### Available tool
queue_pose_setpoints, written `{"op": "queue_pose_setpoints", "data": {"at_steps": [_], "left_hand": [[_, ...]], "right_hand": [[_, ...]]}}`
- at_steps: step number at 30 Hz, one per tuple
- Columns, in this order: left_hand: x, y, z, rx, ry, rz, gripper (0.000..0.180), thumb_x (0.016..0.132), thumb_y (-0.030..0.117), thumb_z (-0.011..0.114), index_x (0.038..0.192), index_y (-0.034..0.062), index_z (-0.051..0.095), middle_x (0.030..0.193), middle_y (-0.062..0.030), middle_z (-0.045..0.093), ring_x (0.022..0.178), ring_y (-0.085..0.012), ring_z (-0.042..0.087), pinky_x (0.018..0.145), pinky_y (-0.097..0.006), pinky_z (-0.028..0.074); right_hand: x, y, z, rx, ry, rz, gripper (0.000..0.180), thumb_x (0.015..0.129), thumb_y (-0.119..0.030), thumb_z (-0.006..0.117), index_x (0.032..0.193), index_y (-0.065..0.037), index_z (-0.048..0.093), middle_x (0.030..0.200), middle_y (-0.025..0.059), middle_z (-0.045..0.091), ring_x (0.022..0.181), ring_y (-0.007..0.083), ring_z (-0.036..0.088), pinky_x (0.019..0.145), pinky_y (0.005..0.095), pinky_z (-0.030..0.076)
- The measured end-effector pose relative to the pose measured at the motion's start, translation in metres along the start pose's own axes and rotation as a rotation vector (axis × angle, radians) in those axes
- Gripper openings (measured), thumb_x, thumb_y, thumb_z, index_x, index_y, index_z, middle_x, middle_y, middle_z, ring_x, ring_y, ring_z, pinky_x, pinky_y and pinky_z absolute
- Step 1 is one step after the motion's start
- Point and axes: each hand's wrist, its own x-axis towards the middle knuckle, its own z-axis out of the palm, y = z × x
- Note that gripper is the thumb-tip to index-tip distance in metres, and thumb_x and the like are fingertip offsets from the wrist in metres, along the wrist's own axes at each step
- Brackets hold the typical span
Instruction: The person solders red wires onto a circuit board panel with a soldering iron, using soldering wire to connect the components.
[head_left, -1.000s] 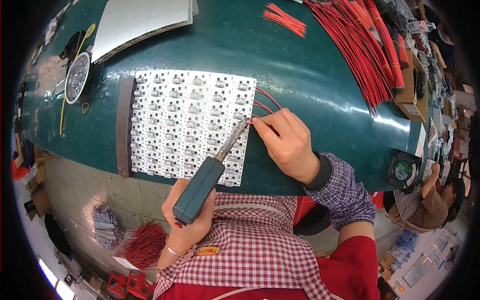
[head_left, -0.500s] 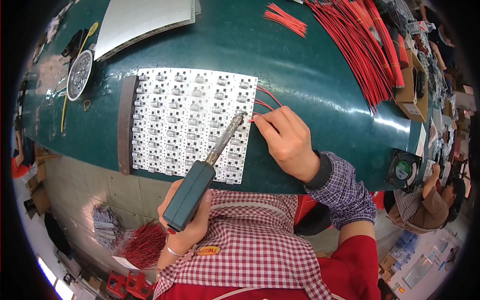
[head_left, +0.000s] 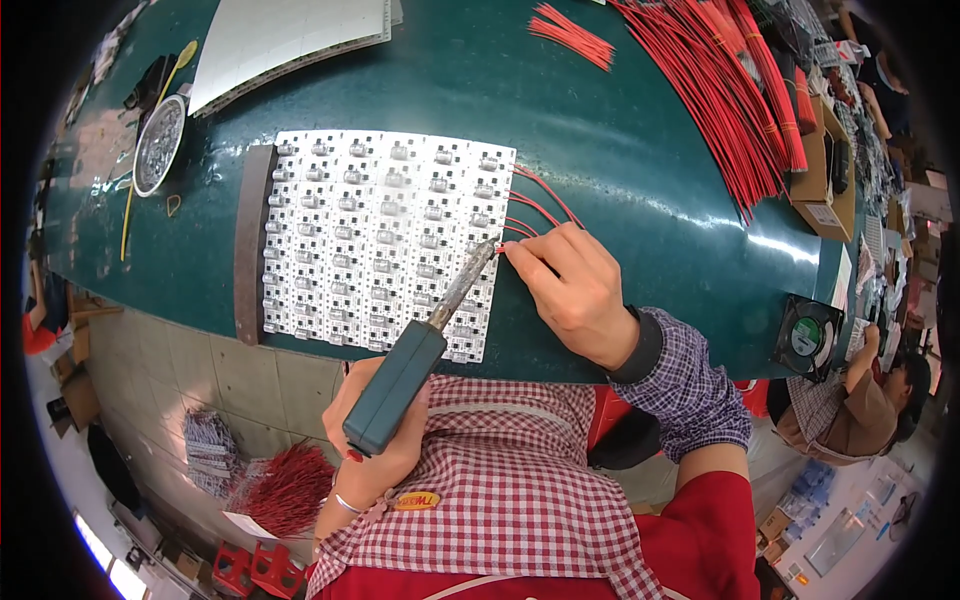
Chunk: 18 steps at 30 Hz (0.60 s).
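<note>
My left hand (head_left: 398, 455) is closed around the dark green handle of a soldering iron (head_left: 392, 388). Its long metal barrel points up and right, and its tip is at the right edge of a white circuit board panel (head_left: 385, 265) covered in rows of small components. Pinched between the thumb and fingers of my right hand (head_left: 575, 290) is a red wire (head_left: 502, 249), whose end meets the board edge beside the iron's tip. Farther up that edge, several red wires (head_left: 545, 185) stick out and curve toward my right hand, partly hidden behind it.
A brown bar (head_left: 254, 245) lies along the panel's left edge. Beyond stand a white bowl (head_left: 160, 147) and stacked white panels (head_left: 290, 45). Red wire bundles (head_left: 710, 110) lie at the far right, near a cardboard box (head_left: 828, 180) and a black fan (head_left: 806, 340). Another person (head_left: 865, 410) sits at right.
The iron's tip and my right hand have moved slightly nearer me along the board's right edge. More of the red wires shows above my right hand. The panel has shifted very slightly.
</note>
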Motion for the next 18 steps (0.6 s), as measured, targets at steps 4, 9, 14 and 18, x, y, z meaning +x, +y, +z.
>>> {"op": "queue_pose_setpoints", "data": {"at_steps": [4,9,14,18], "left_hand": [[0.0000,0.0008,0.0030,-0.033,0.012,-0.021,0.018,0.081,-0.003,0.078,0.097,-0.0049,0.070,0.094,-0.0131,0.069,0.076,-0.0211,0.068,0.067,-0.029,0.054],[0.0007,0.0019,0.0030,0.008,0.022,-0.046,0.016,0.081,-0.002,0.078,0.094,-0.0040,0.069,0.091,-0.0115,0.068,0.072,-0.0204,0.068,0.063,-0.029,0.053],[0.0015,0.0046,0.0031,-0.004,0.027,-0.052,0.015,0.080,-0.002,0.079,0.092,-0.0033,0.069,0.088,-0.0107,0.068,0.070,-0.0194,0.066,0.062,-0.029,0.052],[0.0034,0.0046,0.0020,0.002,0.013,-0.060,0.015,0.080,-0.002,0.079,0.091,-0.0030,0.069,0.086,-0.0103,0.067,0.069,-0.0185,0.065,0.061,-0.029,0.051]], "right_hand": [[0.0002,-0.0007,-0.0001,-0.005,-0.005,-0.004,0.026,0.071,0.004,0.074,0.096,0.002,0.069,0.082,0.0076,0.064,0.071,0.0232,0.061,0.061,0.0347,0.050],[0.0000,-0.0012,-0.0002,-0.003,-0.011,0.000,0.025,0.071,0.005,0.073,0.095,0.002,0.069,0.082,0.0076,0.064,0.071,0.0235,0.062,0.061,0.0350,0.050],[0.0003,-0.0011,-0.0001,0.011,-0.004,0.002,0.024,0.070,0.005,0.073,0.094,0.002,0.069,0.082,0.0080,0.064,0.071,0.0239,0.062,0.061,0.0352,0.051],[-0.0005,-0.0004,-0.0012,0.009,-0.009,0.008,0.023,0.071,0.005,0.073,0.093,0.001,0.069,0.082,0.0079,0.063,0.072,0.0240,0.062,0.061,0.0353,0.051]]}}
